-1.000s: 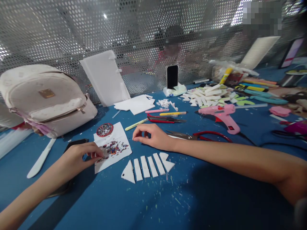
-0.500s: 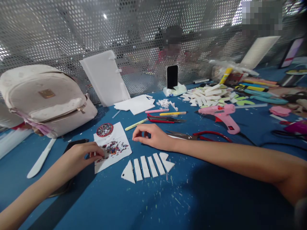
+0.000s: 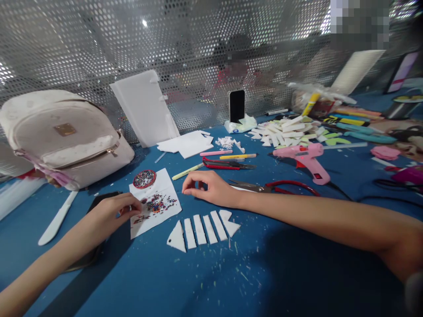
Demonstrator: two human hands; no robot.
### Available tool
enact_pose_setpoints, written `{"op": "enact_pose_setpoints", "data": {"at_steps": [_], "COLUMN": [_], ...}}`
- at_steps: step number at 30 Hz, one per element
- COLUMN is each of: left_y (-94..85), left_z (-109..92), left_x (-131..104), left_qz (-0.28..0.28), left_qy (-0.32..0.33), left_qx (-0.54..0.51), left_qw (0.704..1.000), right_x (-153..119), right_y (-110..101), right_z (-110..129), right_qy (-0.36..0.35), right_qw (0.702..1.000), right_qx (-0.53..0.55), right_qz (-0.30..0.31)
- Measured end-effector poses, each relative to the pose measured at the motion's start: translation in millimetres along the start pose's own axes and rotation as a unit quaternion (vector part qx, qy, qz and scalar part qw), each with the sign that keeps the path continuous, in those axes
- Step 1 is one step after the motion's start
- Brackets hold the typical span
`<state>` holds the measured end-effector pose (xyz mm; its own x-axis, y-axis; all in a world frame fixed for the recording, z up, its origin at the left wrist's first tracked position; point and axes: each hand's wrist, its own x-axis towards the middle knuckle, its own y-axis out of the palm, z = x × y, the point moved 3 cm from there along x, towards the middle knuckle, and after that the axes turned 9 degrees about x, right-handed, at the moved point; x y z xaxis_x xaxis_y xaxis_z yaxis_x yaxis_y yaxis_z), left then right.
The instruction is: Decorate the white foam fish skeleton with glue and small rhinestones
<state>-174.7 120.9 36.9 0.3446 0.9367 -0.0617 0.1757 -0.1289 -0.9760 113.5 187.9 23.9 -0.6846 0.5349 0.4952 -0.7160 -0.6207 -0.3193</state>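
My left hand (image 3: pixel 114 211) is over the left side of a white paper sheet (image 3: pixel 172 176), its fingers curled and the thumb close to the fingertips. Anything pinched there is too small to make out. Just right of those fingertips, small multicoloured beads (image 3: pixel 157 204) lie scattered. A round red-rimmed dish (image 3: pixel 144 179) full of beads sits on the sheet's upper part. My right hand (image 3: pixel 209 187) rests on the table with its fingers bent and tips together; whether they hold something is hidden. In front of it, separated white foam pieces (image 3: pixel 200 230) form a fish shape with a dark eye.
Behind my right hand lie a red cutter (image 3: pixel 221 164) and several markers (image 3: pixel 238 156). Scissors (image 3: pixel 291 187) lie beside my right forearm, with a pink glue gun (image 3: pixel 306 158) beyond. At left stand a backpack (image 3: pixel 72 132) and a white plastic knife (image 3: pixel 57 220). A phone (image 3: pixel 237 106) stands upright at the back.
My left hand has shifted very slightly left and up, its fingertips drawing away from the beads. My right hand and the foam pieces stay where they were.
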Motion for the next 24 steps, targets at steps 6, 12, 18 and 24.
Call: {"op": "enact_pose_setpoints", "data": {"at_steps": [6, 12, 18, 24], "left_y": [-5.8, 7.2, 24.5, 20.1], "left_z": [-21.3, -66.2, -70.3, -72.4], "left_x": [11.3, 33.6, 42.3, 29.8], "left_qz": [-0.036, -0.04, -0.042, -0.134], "left_qy": [0.006, 0.077, 0.095, 0.066], "left_qx": [-0.005, -0.054, -0.054, -0.142], "left_qw": [0.999, 0.995, 0.993, 0.978], "right_x": [0.8, 0.9, 0.6, 1.0], "right_y": [0.1, -0.6, -1.0, -1.1], "right_z": [-1.3, -1.4, -0.7, 2.9], "right_qy": [-0.004, 0.001, 0.003, 0.004], "right_qw": [1.0, 1.0, 1.0, 1.0], "right_qx": [0.005, -0.001, 0.004, 0.012], "right_qz": [-0.009, -0.015, -0.017, -0.022]}}
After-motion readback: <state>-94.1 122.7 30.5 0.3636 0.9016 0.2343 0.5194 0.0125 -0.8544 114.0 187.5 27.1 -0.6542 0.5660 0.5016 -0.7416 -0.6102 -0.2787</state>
